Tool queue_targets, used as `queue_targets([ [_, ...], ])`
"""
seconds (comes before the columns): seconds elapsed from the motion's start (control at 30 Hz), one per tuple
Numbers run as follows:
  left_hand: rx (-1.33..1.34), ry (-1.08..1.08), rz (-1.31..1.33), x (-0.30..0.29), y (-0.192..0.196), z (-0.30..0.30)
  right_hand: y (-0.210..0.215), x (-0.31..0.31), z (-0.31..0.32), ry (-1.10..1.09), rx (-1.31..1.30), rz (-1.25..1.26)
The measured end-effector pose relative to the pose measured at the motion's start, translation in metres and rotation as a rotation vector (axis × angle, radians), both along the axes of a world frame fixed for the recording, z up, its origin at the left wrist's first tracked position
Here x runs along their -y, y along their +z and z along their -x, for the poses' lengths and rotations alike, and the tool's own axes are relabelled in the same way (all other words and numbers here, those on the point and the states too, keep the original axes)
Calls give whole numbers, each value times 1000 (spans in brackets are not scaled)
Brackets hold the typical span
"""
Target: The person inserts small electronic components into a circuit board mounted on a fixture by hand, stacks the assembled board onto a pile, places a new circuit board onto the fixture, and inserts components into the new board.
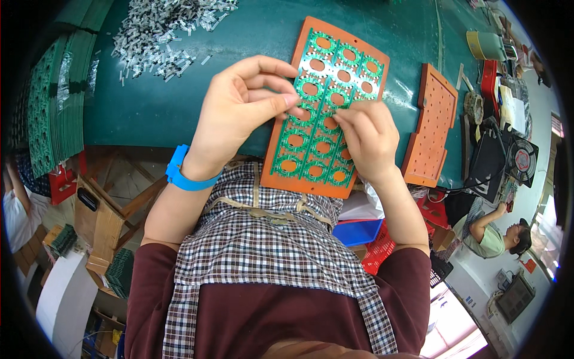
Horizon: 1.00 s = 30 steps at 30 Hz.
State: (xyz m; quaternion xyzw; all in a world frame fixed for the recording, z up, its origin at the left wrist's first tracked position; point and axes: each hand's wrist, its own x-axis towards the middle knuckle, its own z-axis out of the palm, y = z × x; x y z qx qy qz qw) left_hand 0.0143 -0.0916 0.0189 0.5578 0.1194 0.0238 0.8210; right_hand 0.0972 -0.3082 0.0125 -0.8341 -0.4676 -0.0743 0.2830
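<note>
Green circuit board panels (pixel 306 139), with rows of ring-shaped boards around oval openings, lie on an orange-brown fixture plate (pixel 342 192). The plate rests tilted across the table's near edge. Over its left side, my left hand (pixel 242 99) is loosely curved, with index finger and thumb apart; no held thing shows in it. My right hand (pixel 369 134) pinches thumb and forefinger together at the middle of the panel. Whatever sits between those fingertips is too small or hidden to make out. A blue wristband (pixel 190 170) circles my left wrist.
A heap of small clear-and-dark parts (pixel 164 33) covers the far left of the green table (pixel 251 36). Stacked green panels (pixel 60 102) stand at the left edge. Right of my hands lies another orange-brown plate (pixel 431 122). Beyond are a black fan (pixel 521 158) and a person (pixel 493 236).
</note>
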Motion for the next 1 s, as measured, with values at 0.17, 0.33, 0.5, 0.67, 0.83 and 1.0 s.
queue_targets([
  [0.17,-82,-110,125,10,8,-1,12,-5,1,96,325,46],
  [0.33,-106,-190,170,25,12,2,22,-7,8,165,407,-102],
  [0.5,-59,174,-745,-1,8,6,30,-15,-13,79,-82,-98],
  [0.67,-127,438,-1629,-63,-10,16,25,-11,-36,12,-256,121],
  [0.83,-125,359,-1560,-68,-13,15,25,-15,-37,19,-266,136],
  [1.0,-102,274,-1712,-66,-10,11,23,-16,-37,16,-258,118],
])
